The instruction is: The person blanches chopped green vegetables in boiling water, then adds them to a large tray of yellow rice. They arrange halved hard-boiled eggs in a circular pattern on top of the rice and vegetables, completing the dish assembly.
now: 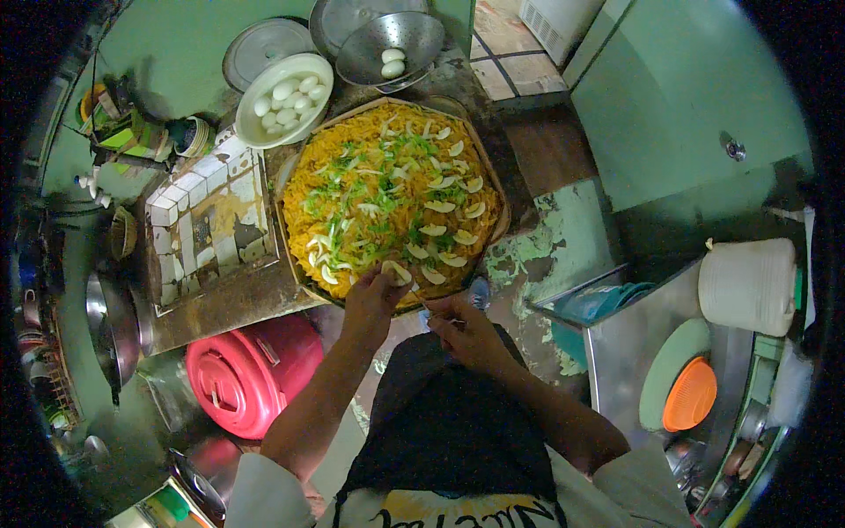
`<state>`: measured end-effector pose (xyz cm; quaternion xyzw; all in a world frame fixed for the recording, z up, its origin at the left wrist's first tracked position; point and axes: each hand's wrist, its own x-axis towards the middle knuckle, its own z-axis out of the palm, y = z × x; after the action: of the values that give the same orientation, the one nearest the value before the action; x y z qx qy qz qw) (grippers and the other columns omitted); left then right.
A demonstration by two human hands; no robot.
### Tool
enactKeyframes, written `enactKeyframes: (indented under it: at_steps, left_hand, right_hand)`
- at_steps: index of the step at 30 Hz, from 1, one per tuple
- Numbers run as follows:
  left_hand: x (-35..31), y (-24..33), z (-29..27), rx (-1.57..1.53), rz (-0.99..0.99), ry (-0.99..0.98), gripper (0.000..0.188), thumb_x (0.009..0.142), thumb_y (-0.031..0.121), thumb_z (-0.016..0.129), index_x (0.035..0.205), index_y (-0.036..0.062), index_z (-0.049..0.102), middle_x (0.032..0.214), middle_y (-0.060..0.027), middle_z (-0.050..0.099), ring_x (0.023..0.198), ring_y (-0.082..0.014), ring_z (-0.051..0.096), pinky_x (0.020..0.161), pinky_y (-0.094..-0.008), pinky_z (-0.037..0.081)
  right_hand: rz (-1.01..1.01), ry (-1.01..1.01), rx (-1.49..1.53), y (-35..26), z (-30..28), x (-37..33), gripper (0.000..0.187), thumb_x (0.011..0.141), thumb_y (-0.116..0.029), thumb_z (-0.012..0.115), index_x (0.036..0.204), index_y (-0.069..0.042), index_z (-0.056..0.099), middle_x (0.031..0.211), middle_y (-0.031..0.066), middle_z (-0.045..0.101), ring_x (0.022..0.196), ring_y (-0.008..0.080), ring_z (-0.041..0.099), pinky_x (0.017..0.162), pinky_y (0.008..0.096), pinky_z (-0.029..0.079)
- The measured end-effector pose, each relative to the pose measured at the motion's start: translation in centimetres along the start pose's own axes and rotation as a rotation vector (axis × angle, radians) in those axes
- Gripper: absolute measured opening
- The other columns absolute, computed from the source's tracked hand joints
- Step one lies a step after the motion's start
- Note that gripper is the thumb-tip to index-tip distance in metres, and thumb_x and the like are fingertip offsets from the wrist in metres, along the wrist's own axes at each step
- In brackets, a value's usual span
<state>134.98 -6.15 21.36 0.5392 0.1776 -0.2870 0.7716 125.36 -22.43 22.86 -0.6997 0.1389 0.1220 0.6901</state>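
A large many-sided tray [506, 189] holds a wide mound of yellow-orange rice [352, 231], scattered with chopped greens and pale shreds. Pale crescent-shaped slices [440, 207] lie along its right side and near edge. Over the tray's near edge, my left hand [371, 299] pinches a pale crescent slice [396, 273] between thumb and fingers. Just right of it and closer to my body is my right hand [466, 330], its fingers curled closed. Something thin seems to stick out from those fingers, too small and dim to name.
Beyond the tray stand a white bowl [249, 126] of peeled eggs and a metal colander [356, 48] with a few more. A tiled basin [172, 255] is at left. Below are a pink lidded bucket [231, 383], a metal sink [616, 361] and an orange basket [691, 396].
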Motion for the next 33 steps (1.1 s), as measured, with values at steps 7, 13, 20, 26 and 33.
enactKeyframes:
  at_steps: [7,13,20,26,33]
  left_hand:
    - [0.6,1.3,-3.2,0.614,0.288,-0.106,0.028,0.091,0.005,0.051,0.117,-0.0051,0.049,0.110,-0.0130,0.058,0.095,-0.0248,0.061,0.086,-0.0360,0.056]
    - [2.0,1.5,-4.4,0.508,0.254,-0.081,0.027,0.091,0.006,0.053,0.114,-0.0078,0.050,0.105,-0.0122,0.059,0.091,-0.0199,0.062,0.089,-0.0357,0.055]
    - [1.8,2.6,-6.4,0.591,0.161,-0.194,0.020,0.090,0.007,0.053,0.105,-0.0067,0.051,0.085,-0.0066,0.055,0.071,-0.0144,0.055,0.088,-0.0378,0.055]
    - [2.8,6.2,-8.3,0.009,-0.212,-0.156,0.029,0.089,0.007,0.055,0.114,-0.0057,0.051,0.100,-0.0118,0.060,0.091,-0.0229,0.063,0.087,-0.0379,0.054]
    - [5.6,7.4,-9.5,0.316,-0.262,-0.316,0.029,0.089,0.007,0.055,0.115,-0.0060,0.052,0.105,-0.0135,0.061,0.094,-0.0268,0.063,0.087,-0.0364,0.054]
  right_hand:
    - [-0.072,0.052,-0.071,2.1,2.2,1.5,0.030,0.092,-0.018,0.056,0.119,-0.004,0.053,0.081,0.0051,0.061,0.054,0.0103,0.051,0.049,0.0249,0.042]
    - [0.203,0.002,0.597,-0.8,3.0,3.0,0.032,0.093,-0.017,0.055,0.121,-0.002,0.050,0.079,0.0064,0.061,0.047,0.0109,0.050,0.041,0.0244,0.039]
    - [-0.046,0.086,0.097,1.4,6.7,0.6,0.033,0.093,-0.019,0.056,0.122,-0.004,0.051,0.088,0.0072,0.063,0.060,0.0094,0.053,0.052,0.0241,0.042]
    - [-0.130,0.310,-0.043,3.5,12.3,2.5,0.036,0.093,-0.023,0.056,0.121,-0.001,0.051,0.088,0.0072,0.063,0.058,0.0097,0.054,0.050,0.0239,0.044]
    - [0.029,0.420,0.300,-0.5,16.7,2.0,0.031,0.093,-0.020,0.056,0.117,-0.001,0.051,0.085,0.0061,0.061,0.053,0.0090,0.052,0.044,0.0228,0.041]
